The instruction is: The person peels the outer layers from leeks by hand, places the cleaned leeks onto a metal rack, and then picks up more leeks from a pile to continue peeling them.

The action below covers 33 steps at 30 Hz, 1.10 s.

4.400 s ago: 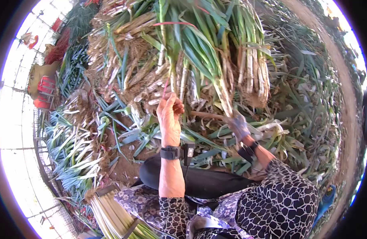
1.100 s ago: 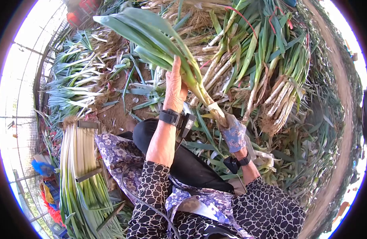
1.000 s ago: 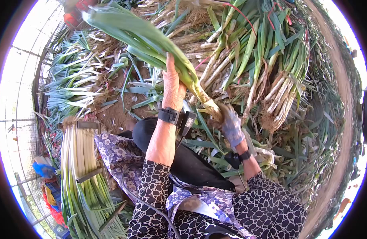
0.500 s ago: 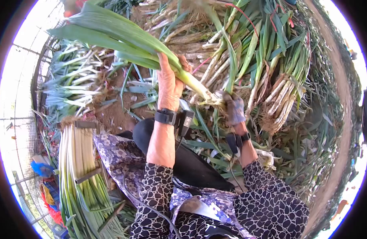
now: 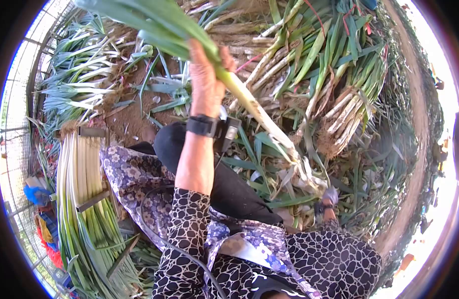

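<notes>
Head view: I have the left hand (image 5: 206,82) clenched around one leek (image 5: 257,112), gripping it where the green leaves meet the pale shaft. Leek slants across the middle, leaves to upper left, root end down toward lower right, over leaf scraps (image 5: 371,172). Right hand (image 5: 330,198) is low and well apart from the left, blurred, by the lower end of a long loose leaf (image 5: 310,142); I can't tell whether it grips it. Dirt-streaked leeks (image 5: 272,74) lie heaped beyond, a rooted bundle (image 5: 345,119) to their right. On my left, trimmed leeks (image 5: 82,174) lie side by side in a frame (image 5: 92,201); smaller leeks (image 5: 85,82) spread above.
</notes>
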Each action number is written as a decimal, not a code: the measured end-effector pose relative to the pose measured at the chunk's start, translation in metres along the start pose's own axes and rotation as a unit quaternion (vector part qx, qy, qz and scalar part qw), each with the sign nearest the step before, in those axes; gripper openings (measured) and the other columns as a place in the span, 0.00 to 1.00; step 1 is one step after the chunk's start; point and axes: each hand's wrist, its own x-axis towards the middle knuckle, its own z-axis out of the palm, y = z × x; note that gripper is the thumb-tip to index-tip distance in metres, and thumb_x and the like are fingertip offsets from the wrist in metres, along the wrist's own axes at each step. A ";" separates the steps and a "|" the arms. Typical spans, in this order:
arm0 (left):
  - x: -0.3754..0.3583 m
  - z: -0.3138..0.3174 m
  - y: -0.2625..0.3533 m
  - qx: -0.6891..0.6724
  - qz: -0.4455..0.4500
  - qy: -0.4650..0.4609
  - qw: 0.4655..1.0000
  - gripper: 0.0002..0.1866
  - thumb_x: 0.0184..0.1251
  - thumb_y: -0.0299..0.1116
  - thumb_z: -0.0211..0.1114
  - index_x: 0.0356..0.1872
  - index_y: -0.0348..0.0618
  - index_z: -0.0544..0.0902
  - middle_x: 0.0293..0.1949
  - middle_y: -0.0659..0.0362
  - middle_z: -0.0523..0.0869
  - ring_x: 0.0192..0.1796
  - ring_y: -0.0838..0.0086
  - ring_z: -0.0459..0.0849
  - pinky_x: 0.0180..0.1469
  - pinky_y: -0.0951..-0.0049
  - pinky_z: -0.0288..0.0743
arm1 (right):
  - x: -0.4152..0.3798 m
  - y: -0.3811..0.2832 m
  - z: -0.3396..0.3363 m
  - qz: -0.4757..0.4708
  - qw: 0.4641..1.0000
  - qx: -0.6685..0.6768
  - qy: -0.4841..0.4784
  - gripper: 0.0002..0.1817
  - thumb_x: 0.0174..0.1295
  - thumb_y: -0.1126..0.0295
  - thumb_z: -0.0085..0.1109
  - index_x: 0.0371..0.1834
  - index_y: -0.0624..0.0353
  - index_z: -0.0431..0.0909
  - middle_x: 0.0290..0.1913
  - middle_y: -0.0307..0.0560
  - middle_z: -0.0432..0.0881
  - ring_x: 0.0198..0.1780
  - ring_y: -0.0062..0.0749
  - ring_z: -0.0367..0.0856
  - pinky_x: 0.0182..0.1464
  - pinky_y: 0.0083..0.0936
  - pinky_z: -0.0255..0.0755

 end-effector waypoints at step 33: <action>0.005 0.007 -0.003 -0.017 0.011 -0.067 0.998 0.37 0.54 0.75 0.46 0.28 0.44 0.74 0.27 0.56 0.77 0.33 0.67 0.74 0.45 0.63 0.71 | -0.018 -0.365 -0.399 -0.412 0.604 0.677 0.083 0.19 0.65 0.60 0.56 0.52 0.64 0.75 0.42 0.54 0.82 0.43 0.32 0.80 0.44 0.27 0.75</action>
